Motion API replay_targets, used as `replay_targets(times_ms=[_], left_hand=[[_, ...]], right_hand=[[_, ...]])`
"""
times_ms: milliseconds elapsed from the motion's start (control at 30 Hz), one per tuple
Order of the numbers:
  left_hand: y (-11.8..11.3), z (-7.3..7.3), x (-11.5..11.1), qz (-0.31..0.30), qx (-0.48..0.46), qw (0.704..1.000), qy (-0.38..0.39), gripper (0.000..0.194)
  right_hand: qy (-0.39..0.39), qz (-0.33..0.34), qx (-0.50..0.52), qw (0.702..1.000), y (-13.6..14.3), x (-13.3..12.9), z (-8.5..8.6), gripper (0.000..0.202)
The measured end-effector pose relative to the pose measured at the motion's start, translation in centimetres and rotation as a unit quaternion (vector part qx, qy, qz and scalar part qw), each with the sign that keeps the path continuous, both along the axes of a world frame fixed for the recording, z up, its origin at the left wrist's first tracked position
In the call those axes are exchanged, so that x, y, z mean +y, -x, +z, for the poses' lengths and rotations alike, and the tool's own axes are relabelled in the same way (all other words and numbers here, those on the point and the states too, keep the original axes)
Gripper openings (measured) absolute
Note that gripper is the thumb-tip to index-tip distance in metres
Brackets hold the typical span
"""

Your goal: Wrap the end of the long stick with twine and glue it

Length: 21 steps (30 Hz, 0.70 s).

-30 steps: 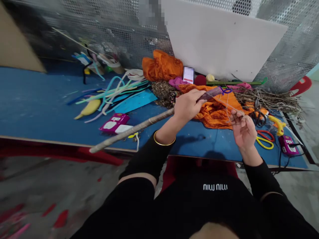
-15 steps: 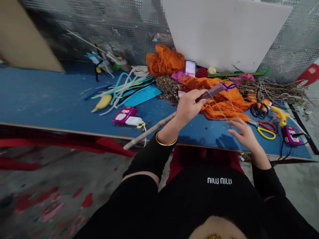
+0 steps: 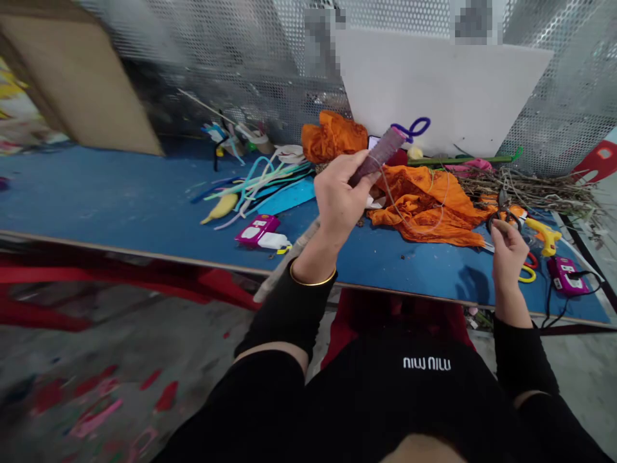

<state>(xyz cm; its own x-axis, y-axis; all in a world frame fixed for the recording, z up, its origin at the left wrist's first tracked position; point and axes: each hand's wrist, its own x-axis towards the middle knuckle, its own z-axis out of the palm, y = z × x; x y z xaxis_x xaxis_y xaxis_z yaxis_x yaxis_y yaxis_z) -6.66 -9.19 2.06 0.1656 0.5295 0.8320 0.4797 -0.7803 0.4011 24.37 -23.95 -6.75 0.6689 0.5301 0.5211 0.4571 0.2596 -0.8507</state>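
My left hand (image 3: 340, 199) is closed around a long stick (image 3: 383, 153), its upper part wrapped in purplish thread and its paler lower end passing behind my forearm. A bent purple pipe cleaner (image 3: 420, 127) sticks out of the pink-tipped top. From the wrapping a thin loose thread (image 3: 409, 226) hangs in a loop over the orange cloth (image 3: 434, 206). My right hand (image 3: 509, 254) has its fingers pinched at a handle of the black scissors (image 3: 504, 209), which lie at the back right. Partly behind that hand are red-and-yellow-handled scissors (image 3: 527, 274).
A yellow glue gun (image 3: 544, 235) and a purple power box (image 3: 569, 276) with a cord sit at the right end. Dry twigs (image 3: 544, 190) lie behind. On the left are pipe cleaners (image 3: 250, 183), a yellow banana-shaped thing (image 3: 222, 208) and another purple box (image 3: 258, 231).
My right hand has left the thread and moved right to the black scissors. My left hand has tilted the stick more upright, and the thread now hangs slack. The view has shifted slightly.
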Motion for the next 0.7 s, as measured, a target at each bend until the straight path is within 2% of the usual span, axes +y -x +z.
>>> replay_targets(times_ms=[67, 133, 200, 300, 367, 467, 567, 700], left_hand=[[-0.2, 0.1, -0.4, -0.008, 0.015, 1.000, 0.001, 0.032], [-1.0, 0.2, -1.2, -0.026, 0.024, 0.999, 0.012, 0.033], [-2.3, 0.4, -2.3, -0.052, 0.028, 0.998, 0.033, 0.033], [-3.9, 0.8, -3.5, -0.103, 0.037, 0.990, 0.093, 0.034], [-4.3, 1.1, -3.7, -0.125, 0.037, 0.983, 0.133, 0.036], [-4.2, 1.3, -3.3, -0.164, 0.021, 0.968, 0.187, 0.037], [-3.8, 1.1, -2.5, -0.216, -0.007, 0.948, 0.235, 0.038], [-3.7, 1.0, -1.7, -0.239, -0.006, 0.935, 0.261, 0.036]], right_hand=[[-0.003, -0.063, -0.120, 0.991, 0.2, -0.2, 0.2, 0.027], [-0.015, -0.059, -0.260, 0.964, 1.5, 0.0, 1.3, 0.024], [-0.023, -0.007, -0.410, 0.912, 3.5, 0.8, 3.0, 0.021], [0.004, 0.116, -0.577, 0.808, 6.2, 3.0, 6.3, 0.027], [0.021, 0.186, -0.639, 0.746, 7.1, 4.6, 8.3, 0.033], [0.022, 0.232, -0.699, 0.676, 7.3, 5.9, 10.7, 0.037], [-0.006, 0.255, -0.725, 0.640, 7.2, 5.8, 12.0, 0.034], [-0.007, 0.305, -0.729, 0.612, 7.4, 5.0, 12.7, 0.037]])
